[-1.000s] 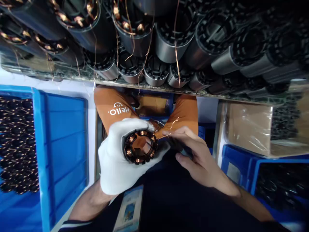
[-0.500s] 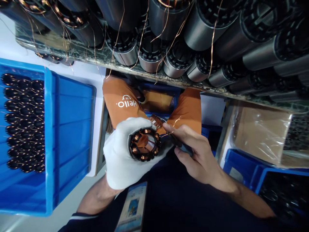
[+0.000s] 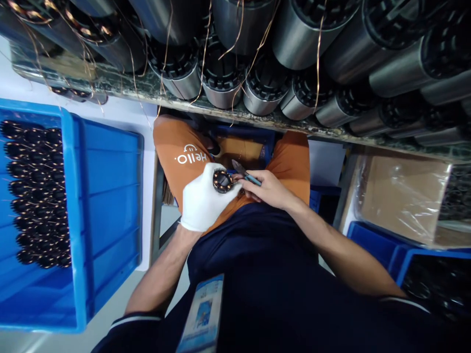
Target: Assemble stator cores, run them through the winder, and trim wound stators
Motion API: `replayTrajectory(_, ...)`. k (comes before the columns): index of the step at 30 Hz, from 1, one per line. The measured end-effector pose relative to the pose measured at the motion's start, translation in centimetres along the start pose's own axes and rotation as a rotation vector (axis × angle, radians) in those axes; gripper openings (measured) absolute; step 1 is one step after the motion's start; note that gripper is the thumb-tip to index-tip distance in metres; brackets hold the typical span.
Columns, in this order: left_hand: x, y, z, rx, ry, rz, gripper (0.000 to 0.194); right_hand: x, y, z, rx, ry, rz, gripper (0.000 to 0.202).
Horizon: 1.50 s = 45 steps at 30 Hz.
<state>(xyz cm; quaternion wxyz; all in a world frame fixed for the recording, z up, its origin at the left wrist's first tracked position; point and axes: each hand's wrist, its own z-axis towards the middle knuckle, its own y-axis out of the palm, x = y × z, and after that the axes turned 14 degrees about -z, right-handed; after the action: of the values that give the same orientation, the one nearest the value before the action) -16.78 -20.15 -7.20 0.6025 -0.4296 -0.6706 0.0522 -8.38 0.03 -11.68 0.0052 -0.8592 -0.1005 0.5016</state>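
Observation:
My left hand (image 3: 202,200), in a white glove, is wrapped around a small motor stator (image 3: 222,182). The stator's round end faces up, with copper windings spaced around its dark ring. Bare and close on the right, my right hand (image 3: 272,190) holds a pair of cutters (image 3: 253,179) with teal handles. Their dark jaws point up and left, past the stator's right side. The right fingertips are near the stator's right edge; whether they also pinch a wire cannot be made out. Both hands are over my lap, in front of the orange trousers (image 3: 176,147).
A shelf edge (image 3: 253,117) crosses ahead, crowded with metal-cased stators (image 3: 184,81) and dangling copper wires (image 3: 318,59). At left stands a blue crate (image 3: 110,196) with rows of wound stators (image 3: 39,196). A plastic-covered carton (image 3: 401,196) and another blue bin (image 3: 401,264) are at right.
Both hands have moved away from the camera, toward the lap, with the stator still in the left. The cutters have swung so their jaws point up, clear of the stator's face.

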Motion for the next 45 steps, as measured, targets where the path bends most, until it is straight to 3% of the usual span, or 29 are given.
replayTrajectory(2,-0.2,0.0,-0.4,-0.072,0.189,-0.081,0.036,-0.1,0.1,0.1,-0.134,0.023,0.102,0.058)
replayTrajectory(5,0.6,-0.7,-1.5,-0.155,0.44,-0.12,0.036,-1.3,0.1,-0.7,-0.263,0.028,0.213,0.061)
replayTrajectory(8,1.8,-2.4,-3.1,-0.044,0.429,-0.097,0.056,-2.5,-0.5,-1.8,-0.218,0.005,0.262,0.06)
replayTrajectory(10,2.1,-3.8,-4.2,0.093,0.337,-0.145,0.076,-3.0,-1.1,-2.7,-0.141,-0.021,0.262,0.069)
replayTrajectory(11,2.2,-4.4,-4.5,0.101,0.274,-0.212,0.079,-3.3,-1.4,-3.1,-0.102,-0.053,0.243,0.073)
replayTrajectory(13,2.4,-5.1,-4.7,-0.086,0.105,-0.439,0.07,-3.8,-1.8,-4.0,-0.036,-0.174,0.183,0.071)
replayTrajectory(16,3.3,-4.6,-4.0,-0.554,-0.138,-0.812,0.052,-5.2,-1.9,-5.2,0.014,-0.406,0.093,0.055)
replayTrajectory(18,4.3,-3.9,-3.3,-0.67,-0.197,-0.931,0.044,-6.6,-2.1,-6.2,0.042,-0.477,-0.026,0.047)
replayTrajectory(21,5.6,-3.3,-2.8,-0.576,-0.124,-0.943,0.036,-8.7,-3.4,-8.1,0.11,-0.465,-0.373,0.051)
replayTrajectory(24,6.2,-3.7,-2.6,-0.502,-0.065,-0.887,0.039,-9.9,-5.3,-10.2,0.101,-0.445,-0.675,0.058)
replayTrajectory(28,6.4,-4.1,-2.5,-0.489,-0.047,-0.802,0.031,-10.4,-6.8,-11.7,0.063,-0.495,-0.963,0.077)
replayTrajectory(32,6.5,-3.8,-2.5,-0.543,-0.024,-0.748,0.026,-10.9,-7.2,-11.7,0.071,-0.561,-1.169,0.074)
replayTrajectory(36,6.2,-3.3,-2.4,-0.536,-0.019,-0.729,0.025,-10.9,-7.4,-11.9,0.075,-0.625,-1.294,0.067)
replayTrajectory(41,5.7,-2.3,-2.5,-0.462,-0.056,-0.738,0.033,-10.1,-7.3,-11.9,0.044,-0.539,-1.206,0.061)
replayTrajectory(45,6.6,-1.9,-2.3,-0.393,-0.022,-0.587,0.032,-10.3,-6.8,-11.1,0.087,-0.536,-1.243,0.062)
